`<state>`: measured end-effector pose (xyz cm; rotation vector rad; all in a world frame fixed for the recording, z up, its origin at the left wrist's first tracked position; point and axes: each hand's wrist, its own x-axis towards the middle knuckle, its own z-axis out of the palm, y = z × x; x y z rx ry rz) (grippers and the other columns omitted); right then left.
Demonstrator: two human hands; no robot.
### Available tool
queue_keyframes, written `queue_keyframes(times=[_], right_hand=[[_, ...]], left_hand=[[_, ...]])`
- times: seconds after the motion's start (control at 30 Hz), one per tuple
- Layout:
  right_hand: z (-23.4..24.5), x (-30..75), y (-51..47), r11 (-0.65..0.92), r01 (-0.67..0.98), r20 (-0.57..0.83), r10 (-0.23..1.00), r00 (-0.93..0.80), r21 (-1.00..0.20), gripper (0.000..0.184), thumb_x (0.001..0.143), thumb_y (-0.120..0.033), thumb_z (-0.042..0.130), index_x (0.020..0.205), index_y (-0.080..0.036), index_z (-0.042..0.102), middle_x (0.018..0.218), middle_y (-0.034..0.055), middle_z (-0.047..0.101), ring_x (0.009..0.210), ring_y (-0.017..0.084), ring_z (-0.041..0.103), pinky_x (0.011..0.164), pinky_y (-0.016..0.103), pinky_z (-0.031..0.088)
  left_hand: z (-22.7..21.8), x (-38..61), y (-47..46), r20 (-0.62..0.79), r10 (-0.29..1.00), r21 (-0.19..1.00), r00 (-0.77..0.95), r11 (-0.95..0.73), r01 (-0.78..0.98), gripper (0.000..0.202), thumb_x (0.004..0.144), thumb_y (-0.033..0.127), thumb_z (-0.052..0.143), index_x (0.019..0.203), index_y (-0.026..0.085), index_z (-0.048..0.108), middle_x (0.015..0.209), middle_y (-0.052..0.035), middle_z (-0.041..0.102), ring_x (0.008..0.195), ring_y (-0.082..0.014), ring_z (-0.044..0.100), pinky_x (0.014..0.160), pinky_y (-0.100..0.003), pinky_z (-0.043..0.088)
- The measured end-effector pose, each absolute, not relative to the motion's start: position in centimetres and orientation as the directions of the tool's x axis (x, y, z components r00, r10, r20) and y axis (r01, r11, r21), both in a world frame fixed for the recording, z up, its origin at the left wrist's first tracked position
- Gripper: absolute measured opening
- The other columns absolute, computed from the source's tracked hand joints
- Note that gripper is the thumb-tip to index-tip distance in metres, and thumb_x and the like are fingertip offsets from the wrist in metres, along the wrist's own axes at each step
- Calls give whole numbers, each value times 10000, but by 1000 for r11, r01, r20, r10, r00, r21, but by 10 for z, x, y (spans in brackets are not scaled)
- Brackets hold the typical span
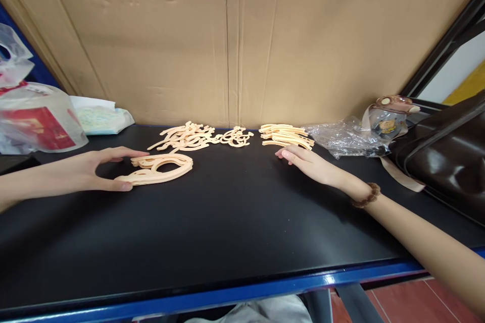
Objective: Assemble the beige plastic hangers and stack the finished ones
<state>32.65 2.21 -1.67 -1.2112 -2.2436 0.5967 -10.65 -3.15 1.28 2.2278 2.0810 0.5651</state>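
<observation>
My left hand rests on the black tabletop with thumb and fingers spread around the left end of a small stack of pale curved wooden pieces, touching it. My right hand lies flat with fingers stretched out, fingertips just short of a stack of pale arched pieces. Between the two stacks, farther back, lies a loose heap of similar cut-out pieces.
A cardboard sheet stands along the back. At the left are a clear bag with a red packet and a tissue pack. At the right lie crumpled clear plastic, a small jar and a dark brown bag.
</observation>
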Motion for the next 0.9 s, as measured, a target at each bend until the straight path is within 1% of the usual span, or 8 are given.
queue_keyframes(times=[0.1, 0.2, 0.27, 0.43, 0.6, 0.77, 0.83, 0.9], right_hand=[[-18, 328, 23, 507, 634, 228, 852, -471, -585, 529, 933, -604, 314, 1082, -188, 606, 1089, 78, 620, 969, 216, 570, 929, 392, 421], [-19, 329, 24, 513, 634, 226, 848, -480, -578, 519, 937, -597, 318, 1092, -191, 601, 1089, 71, 618, 971, 209, 570, 932, 382, 419], [-19, 329, 24, 519, 633, 226, 844, -486, -575, 508, 940, -591, 319, 1096, -197, 598, 1100, 67, 616, 971, 204, 571, 936, 377, 416], [-18, 328, 23, 519, 642, 224, 845, -486, -564, 500, 943, -588, 315, 1093, -205, 600, 1084, 60, 618, 965, 200, 575, 947, 376, 411], [-18, 328, 24, 524, 640, 226, 842, -490, -562, 502, 941, -586, 317, 1090, -204, 606, 1091, 65, 622, 973, 209, 577, 951, 386, 411], [-18, 328, 24, 529, 640, 234, 839, -491, -557, 504, 941, -584, 320, 1087, -199, 611, 1107, 71, 622, 1001, 212, 574, 964, 388, 408], [-18, 327, 24, 526, 641, 232, 841, -489, -559, 502, 938, -586, 325, 1091, -204, 613, 1107, 69, 626, 1002, 213, 577, 962, 387, 412], [-18, 327, 24, 523, 642, 230, 843, -486, -560, 499, 936, -587, 329, 1095, -209, 614, 1112, 66, 628, 1010, 215, 579, 964, 387, 414]], left_hand=[[14, -118, -27, 86, 994, 329, 74, -99, 939, 792, 622, 746, 519, 1221, 232, 585, 1262, -23, 616, 1088, -275, 599, 971, -360, 439], [14, -131, -21, 29, 997, 336, 72, -78, 939, 847, 615, 743, 534, 1286, 226, 532, 1339, -32, 558, 1163, -285, 561, 964, -355, 463], [15, -138, -16, 12, 996, 319, 89, -88, 944, 826, 630, 716, 548, 1299, 233, 522, 1339, -19, 560, 1185, -281, 550, 987, -353, 454], [17, -150, -2, -113, 981, 241, 155, -124, 963, 807, 645, 667, 599, 1313, 223, 509, 1330, -11, 566, 1205, -269, 537, 1011, -336, 439], [16, -154, -1, -90, 982, 239, 166, -140, 961, 797, 635, 667, 607, 1296, 229, 530, 1329, -7, 570, 1209, -278, 537, 1031, -351, 424], [14, -151, -7, -36, 993, 308, 114, -97, 946, 797, 623, 660, 608, 1302, 252, 522, 1337, 5, 564, 1234, -283, 519, 1005, -339, 450], [16, -148, -9, -67, 992, 320, 111, -85, 944, 811, 627, 661, 604, 1329, 271, 494, 1355, 15, 546, 1224, -273, 529, 988, -325, 463], [17, -143, -11, -103, 987, 302, 124, -88, 949, 849, 608, 679, 609, 1350, 289, 474, 1353, 23, 547, 1186, -266, 560, 980, -317, 468]])
